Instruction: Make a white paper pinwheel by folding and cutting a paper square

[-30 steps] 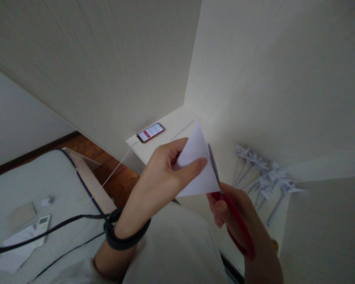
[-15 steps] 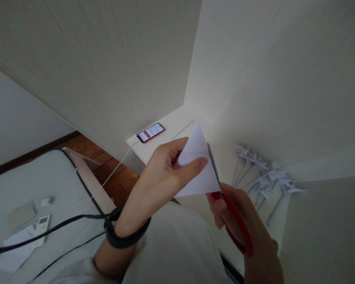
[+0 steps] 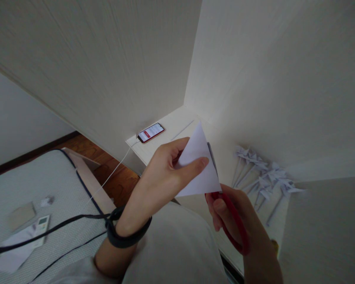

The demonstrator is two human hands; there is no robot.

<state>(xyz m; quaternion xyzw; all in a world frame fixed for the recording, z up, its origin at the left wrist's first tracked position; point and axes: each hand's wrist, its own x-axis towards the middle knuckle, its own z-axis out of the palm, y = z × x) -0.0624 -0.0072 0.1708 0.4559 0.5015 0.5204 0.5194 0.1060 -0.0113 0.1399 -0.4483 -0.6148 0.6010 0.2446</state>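
My left hand [image 3: 171,167] pinches a white triangle of folded paper [image 3: 195,148], thumb on top and fingers behind it. My right hand [image 3: 232,209] grips red-handled scissors [image 3: 240,232], its fingers through the loops. The scissor blades lie along the paper's right edge, mostly hidden behind it, so I cannot tell whether they cut into it. Beyond the right hand, several white paper pinwheels [image 3: 263,169] on thin sticks lie on the white desk [image 3: 221,144].
A phone [image 3: 151,132] with a lit screen and a white cable [image 3: 114,171] lies at the desk's left edge. Close by is a thin white stick [image 3: 182,130]. At left, a mattress [image 3: 62,189] bears a remote control [image 3: 42,230] and paper scraps. Walls enclose the desk behind and at right.
The scissor handles have swung slightly left and closer together. The paper has shifted very slightly right; the left hand holds nearly the same place.
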